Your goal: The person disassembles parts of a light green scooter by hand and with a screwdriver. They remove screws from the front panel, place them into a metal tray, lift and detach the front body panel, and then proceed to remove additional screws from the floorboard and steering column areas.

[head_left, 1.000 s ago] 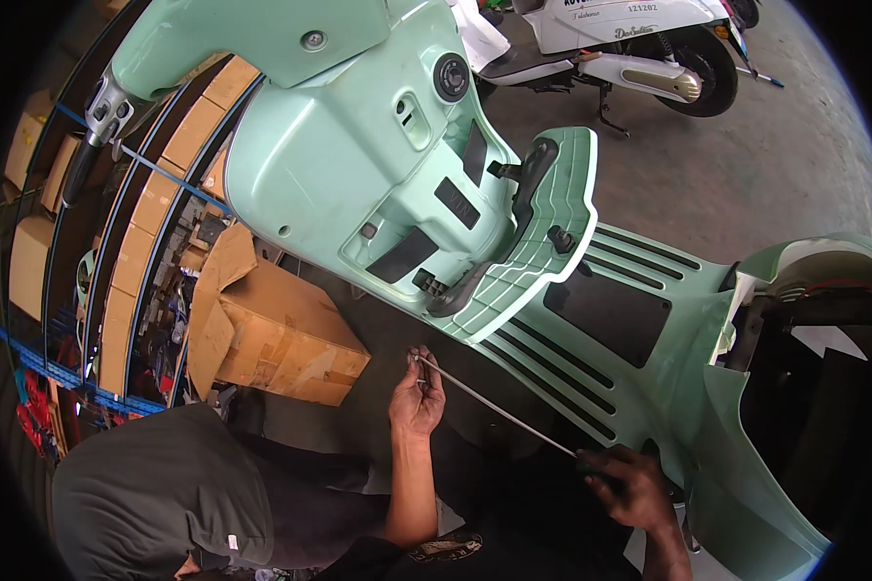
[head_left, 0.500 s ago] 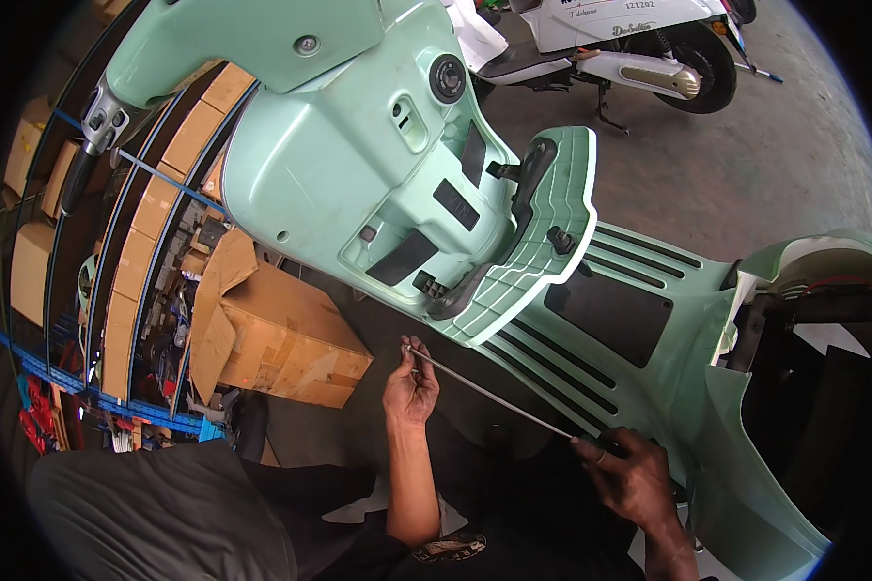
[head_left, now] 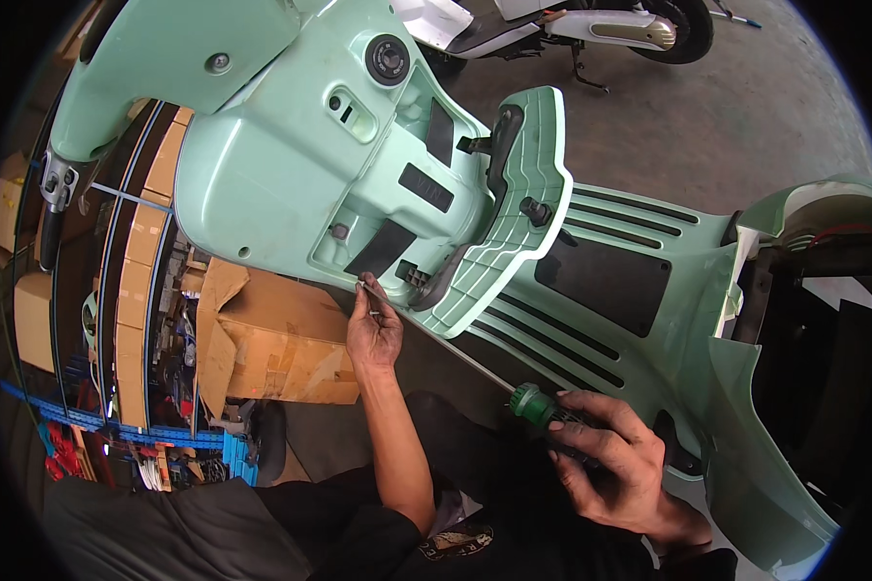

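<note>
A mint-green scooter (head_left: pixel 291 174) stands in front of me, its leg shield and floorboard (head_left: pixel 649 320) facing up. My right hand (head_left: pixel 615 465) grips the green-and-black handle of a long screwdriver (head_left: pixel 543 407). Its thin shaft runs up and left to the lower edge of the leg shield. My left hand (head_left: pixel 373 334) pinches the shaft near its tip, right against the shield's underside, with a small screw by the fingers.
An open cardboard box (head_left: pixel 271 349) sits on the floor left of my left hand. Stacked boxes and a blue rack (head_left: pixel 116 416) with parts stand further left. A white scooter (head_left: pixel 572 24) is parked on the concrete behind.
Both hands have risen toward the leg shield with the screwdriver; its tip now meets the shield's lower edge. The view has closed in on the scooter.
</note>
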Demonstrator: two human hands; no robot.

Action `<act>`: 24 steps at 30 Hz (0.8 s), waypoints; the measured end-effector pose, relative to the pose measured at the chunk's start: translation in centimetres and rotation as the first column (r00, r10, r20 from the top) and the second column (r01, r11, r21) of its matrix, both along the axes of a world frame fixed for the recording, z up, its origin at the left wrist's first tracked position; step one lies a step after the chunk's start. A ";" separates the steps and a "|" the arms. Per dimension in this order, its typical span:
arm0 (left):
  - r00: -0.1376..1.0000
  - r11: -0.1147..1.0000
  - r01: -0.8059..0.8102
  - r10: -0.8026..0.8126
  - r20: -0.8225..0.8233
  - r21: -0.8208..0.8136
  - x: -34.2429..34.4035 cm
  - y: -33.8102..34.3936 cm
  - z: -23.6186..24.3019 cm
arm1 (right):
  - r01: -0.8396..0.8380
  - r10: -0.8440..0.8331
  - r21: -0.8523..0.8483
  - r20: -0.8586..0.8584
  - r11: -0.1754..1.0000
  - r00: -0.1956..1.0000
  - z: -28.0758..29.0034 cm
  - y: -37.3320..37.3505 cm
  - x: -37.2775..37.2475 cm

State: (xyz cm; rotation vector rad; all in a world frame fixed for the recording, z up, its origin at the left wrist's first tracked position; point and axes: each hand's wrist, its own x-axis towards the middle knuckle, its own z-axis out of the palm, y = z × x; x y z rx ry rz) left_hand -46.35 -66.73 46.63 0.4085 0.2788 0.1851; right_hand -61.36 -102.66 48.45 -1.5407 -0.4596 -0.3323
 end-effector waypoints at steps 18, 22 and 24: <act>0.998 0.997 0.059 -0.060 0.020 0.055 2.9 4.1 0.6 | -0.053 0.062 -0.071 0.136 0.996 0.989 1.4 6.4 6.5; 0.996 0.989 0.080 -0.083 0.019 0.123 3.2 4.5 0.5 | -0.051 0.068 -0.105 0.165 0.993 0.984 1.8 7.4 7.9; 0.999 0.991 0.047 -0.048 0.001 0.124 3.4 4.8 0.4 | -0.076 0.093 -0.115 0.143 0.990 0.985 2.4 7.4 8.0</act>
